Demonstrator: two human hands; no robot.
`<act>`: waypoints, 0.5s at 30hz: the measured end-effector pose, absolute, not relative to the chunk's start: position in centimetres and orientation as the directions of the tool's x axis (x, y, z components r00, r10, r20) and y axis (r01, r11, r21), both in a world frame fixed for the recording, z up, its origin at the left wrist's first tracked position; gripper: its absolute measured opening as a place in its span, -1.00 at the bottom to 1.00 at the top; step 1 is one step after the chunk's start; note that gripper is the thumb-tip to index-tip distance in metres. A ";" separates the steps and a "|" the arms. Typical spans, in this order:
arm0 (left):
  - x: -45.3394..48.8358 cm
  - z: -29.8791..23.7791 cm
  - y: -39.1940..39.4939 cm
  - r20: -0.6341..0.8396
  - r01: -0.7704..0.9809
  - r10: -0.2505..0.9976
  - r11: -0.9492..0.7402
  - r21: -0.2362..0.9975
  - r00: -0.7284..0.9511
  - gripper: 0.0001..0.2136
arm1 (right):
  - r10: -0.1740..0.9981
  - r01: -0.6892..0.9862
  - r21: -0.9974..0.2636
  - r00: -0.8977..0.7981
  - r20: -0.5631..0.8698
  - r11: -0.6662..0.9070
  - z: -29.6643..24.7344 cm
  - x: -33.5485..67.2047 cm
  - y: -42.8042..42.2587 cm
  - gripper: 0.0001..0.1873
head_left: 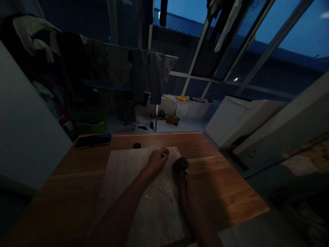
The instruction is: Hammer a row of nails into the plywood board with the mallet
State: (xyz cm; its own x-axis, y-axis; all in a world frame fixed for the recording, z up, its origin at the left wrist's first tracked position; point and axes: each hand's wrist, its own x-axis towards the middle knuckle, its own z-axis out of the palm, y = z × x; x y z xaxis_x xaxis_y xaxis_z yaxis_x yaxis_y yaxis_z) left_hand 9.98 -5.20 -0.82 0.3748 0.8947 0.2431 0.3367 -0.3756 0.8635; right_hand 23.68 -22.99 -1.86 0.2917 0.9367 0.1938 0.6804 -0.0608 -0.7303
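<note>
Left hand (157,160): fingers curled inward, any hold couldn't be told | Right hand (187,192): fingers wrapped mallet (181,164) | Risk: mallet slipping could have struck nearby left hand

A home, it seems: grey and dark cloth garments (140,73) hang upper left; pale-framed glass windows (275,68) span upper right.

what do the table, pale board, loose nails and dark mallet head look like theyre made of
Table: wood, probably varnished; warm brown grain under a soft sheen.
Pale board: likely wood or plywood, matte; faint streaks and a dull surface.
Loose nails: likely metal, fairly bright; thin, straight, catching light.
Mallet head: perhaps rubber; blackish, rounded, but too dim to be sure.
</note>
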 end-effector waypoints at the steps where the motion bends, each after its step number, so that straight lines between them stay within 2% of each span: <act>1: 10.0 -0.8 -5.2 0.237 0.347 0.893 -0.378 0.858 0.383 -0.87 | 0.935 0.684 -0.727 0.294 0.200 -0.060 -1.9 23.7 -23.0 -0.39; 6: 10.3 -0.9 -4.8 0.248 0.344 0.889 -0.387 0.856 0.384 -0.88 | 0.939 0.710 -0.702 0.275 0.204 -0.055 -2.3 23.8 -23.1 -0.38; 12: 10.6 -1.0 -3.9 0.228 0.312 0.889 -0.364 0.878 0.397 -0.75 | 0.946 0.712 -0.698 0.273 0.176 -0.076 -2.2 24.1 -22.6 -0.39; 15: 10.7 -1.2 -3.6 0.234 0.323 0.892 -0.368 0.872 0.386 -0.78 | 0.939 0.708 -0.701 0.294 0.180 -0.088 -1.8 24.0 -22.2 -0.41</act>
State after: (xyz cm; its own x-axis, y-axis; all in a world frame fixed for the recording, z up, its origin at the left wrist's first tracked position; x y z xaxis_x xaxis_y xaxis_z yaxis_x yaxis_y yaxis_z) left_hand 10.68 -3.58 -1.20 0.3864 0.8922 0.2340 0.3226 -0.3684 0.8719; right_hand 23.95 -22.22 -1.85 0.2943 0.9386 0.1800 0.7078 -0.0875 -0.7009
